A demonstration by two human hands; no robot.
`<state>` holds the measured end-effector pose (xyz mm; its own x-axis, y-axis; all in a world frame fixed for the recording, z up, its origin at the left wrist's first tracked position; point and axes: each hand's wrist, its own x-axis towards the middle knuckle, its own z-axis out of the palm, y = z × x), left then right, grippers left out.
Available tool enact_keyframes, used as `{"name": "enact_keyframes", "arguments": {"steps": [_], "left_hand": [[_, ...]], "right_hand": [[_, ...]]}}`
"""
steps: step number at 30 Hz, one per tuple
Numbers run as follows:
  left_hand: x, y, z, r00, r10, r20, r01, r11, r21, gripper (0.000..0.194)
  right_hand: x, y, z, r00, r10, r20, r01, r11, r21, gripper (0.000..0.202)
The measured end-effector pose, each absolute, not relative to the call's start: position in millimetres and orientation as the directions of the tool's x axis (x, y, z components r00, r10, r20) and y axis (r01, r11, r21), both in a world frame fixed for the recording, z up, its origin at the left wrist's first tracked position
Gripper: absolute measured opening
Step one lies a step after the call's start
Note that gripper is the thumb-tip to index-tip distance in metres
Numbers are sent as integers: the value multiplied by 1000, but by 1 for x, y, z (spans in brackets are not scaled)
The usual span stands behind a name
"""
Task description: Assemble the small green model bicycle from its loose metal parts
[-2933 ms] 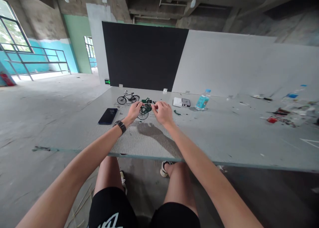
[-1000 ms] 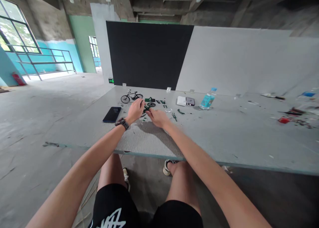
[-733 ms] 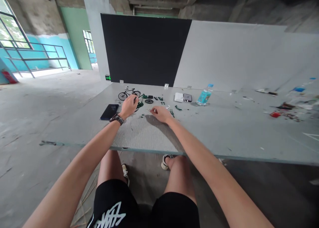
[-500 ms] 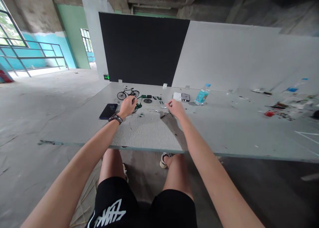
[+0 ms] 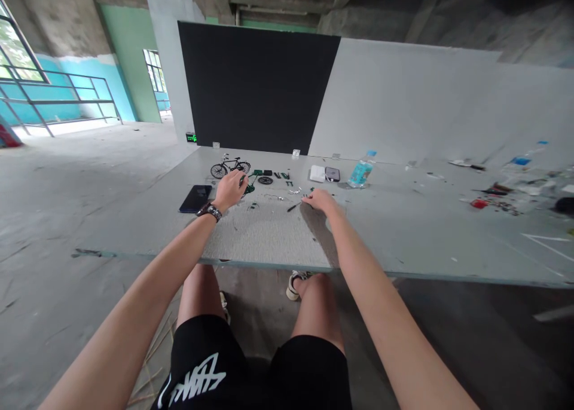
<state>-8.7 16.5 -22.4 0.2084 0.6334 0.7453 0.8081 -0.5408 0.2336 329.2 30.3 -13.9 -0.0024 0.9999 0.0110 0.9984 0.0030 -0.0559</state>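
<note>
In the head view my left hand [image 5: 230, 190] is closed round a partly built green model bicycle [image 5: 249, 188], whose rear part is hidden behind the fingers. My right hand [image 5: 317, 199] is low over the table, thumb and fingertips pinched at the thin end of a small dark screwdriver [image 5: 293, 207]. A finished black model bicycle [image 5: 230, 167] stands just beyond my left hand. Between the hands lie a loose black wheel [image 5: 265, 181], small silver parts [image 5: 281, 198], and dark green pieces [image 5: 258, 173].
A dark phone [image 5: 195, 198] lies left of my left wrist. White and dark square cases [image 5: 325, 174] and a blue-labelled bottle [image 5: 362, 171] stand behind my right hand. Red and dark clutter [image 5: 493, 198] is at the far right. A black and white panel [image 5: 260, 87] borders the back.
My right hand has come down and nearer to me, and its fingers now meet the thin end of the screwdriver. My left hand stays in place with the green model bicycle.
</note>
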Motion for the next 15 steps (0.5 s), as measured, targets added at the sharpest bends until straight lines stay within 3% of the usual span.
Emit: {"name": "enact_keyframes", "arguments": {"steps": [4,10,12,15], "left_hand": [[-14,14,-18,252,643,723,869,-479,124,35],[-19,13,-20,241,694,679,912,-402,86,36],[-21,14,-22,250,712,656,921,-384,65,37],[-23,16,-24,286,742,606,929,-370,13,38]], "right_hand": [[331,29,-13,82,997,-15,993,-83,-89,38],[333,34,-16,66,998,-10,990,-67,-126,25],[339,37,-16,65,998,21,989,-61,-136,24],[354,40,-15,139,972,187,978,-105,-179,31]]}}
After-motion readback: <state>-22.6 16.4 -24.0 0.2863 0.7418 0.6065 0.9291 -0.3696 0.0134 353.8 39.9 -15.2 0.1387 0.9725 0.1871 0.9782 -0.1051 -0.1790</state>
